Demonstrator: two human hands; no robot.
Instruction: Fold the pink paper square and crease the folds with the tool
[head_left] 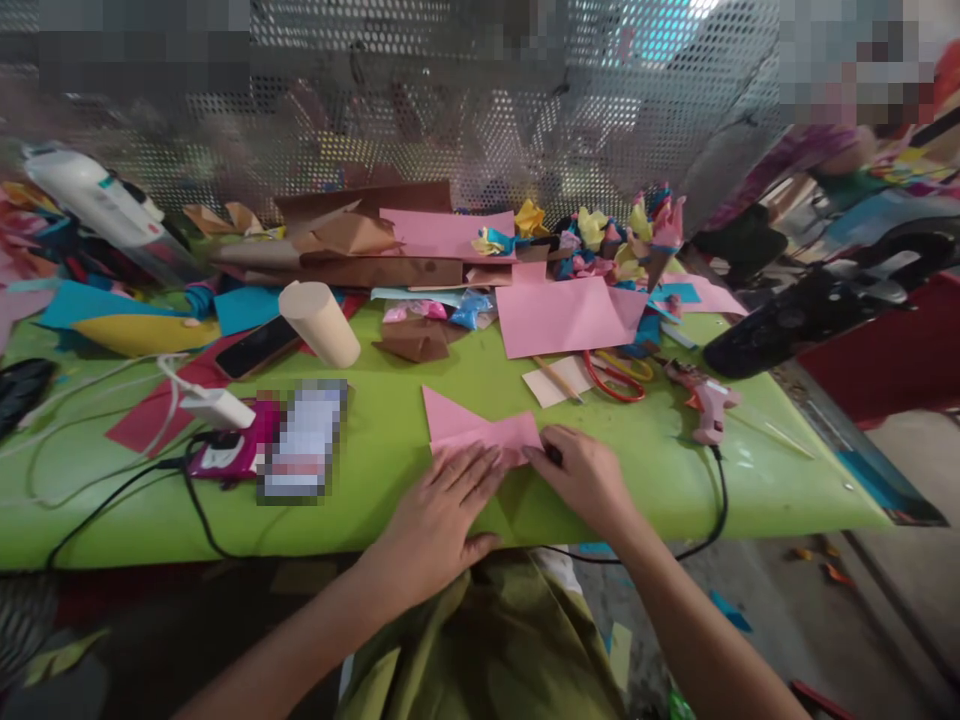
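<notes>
A folded piece of pink paper (480, 428) lies on the green tabletop in front of me, with one pointed corner standing up at its left. My left hand (455, 492) rests flat across its near edge, fingers stretched out and thumb apart. At the paper's right end, my right hand (581, 468) has its fingers curled, with thumb and forefinger pinching the corner. Something small and dark shows by the right fingers; I cannot make out what it is. Part of the paper's lower edge is hidden under the left fingers.
A pink glue gun (709, 405) with a black cord lies to the right. Red-handled scissors (615, 378) and a pencil (556, 378) lie beyond the hands. A phone (305, 440), a cardboard tube (320, 323) and a magenta power strip (234, 445) are at left. Paper flowers (592, 228) line the back.
</notes>
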